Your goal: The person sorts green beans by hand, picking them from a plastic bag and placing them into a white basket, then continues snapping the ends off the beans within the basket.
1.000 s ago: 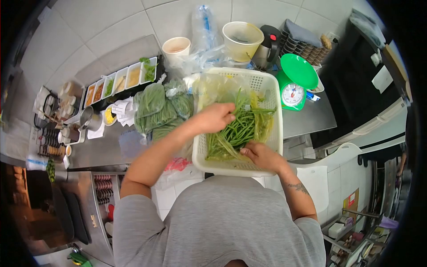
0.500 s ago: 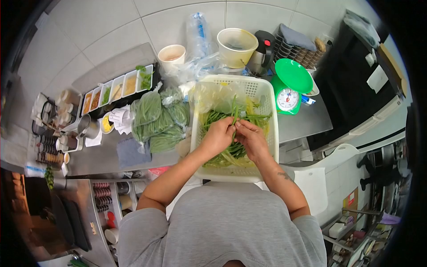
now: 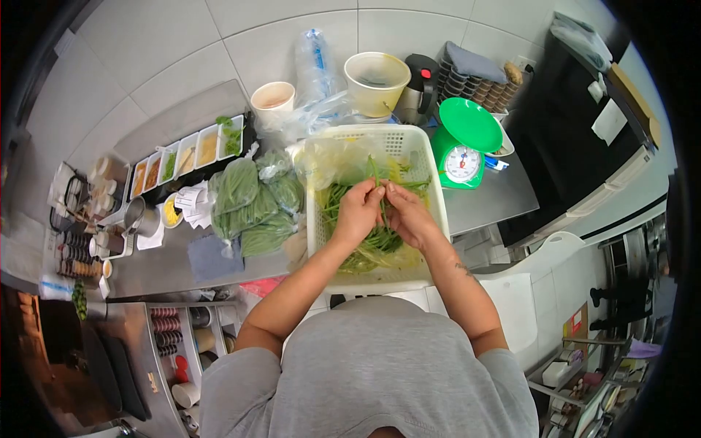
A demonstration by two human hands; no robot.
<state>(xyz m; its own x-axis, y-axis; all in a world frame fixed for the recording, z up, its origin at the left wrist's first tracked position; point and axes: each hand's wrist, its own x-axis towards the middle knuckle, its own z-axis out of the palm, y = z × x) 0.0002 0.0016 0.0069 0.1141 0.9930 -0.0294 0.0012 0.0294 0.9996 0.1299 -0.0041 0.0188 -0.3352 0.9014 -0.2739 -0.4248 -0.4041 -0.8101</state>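
In the middle of the frame, the left hand [image 3: 356,213] and right hand [image 3: 411,217] meet, fingertips pinched around a few green beans [image 3: 375,169] above a white basket [image 3: 398,144] holding more beans [image 3: 380,239], with bagged greens [image 3: 252,203] at centre left and a green scale [image 3: 463,164] at upper right.

Gry tee [image 3: 372,365], short slvs [image 3: 242,387] — dk tattoo [image 3: 465,271], R forearm [image 3: 458,288].

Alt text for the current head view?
A person's left hand and right hand pinch slender green beans together over a white perforated basket. Bagged green vegetables lie to the basket's left; a green dial scale stands to its right.
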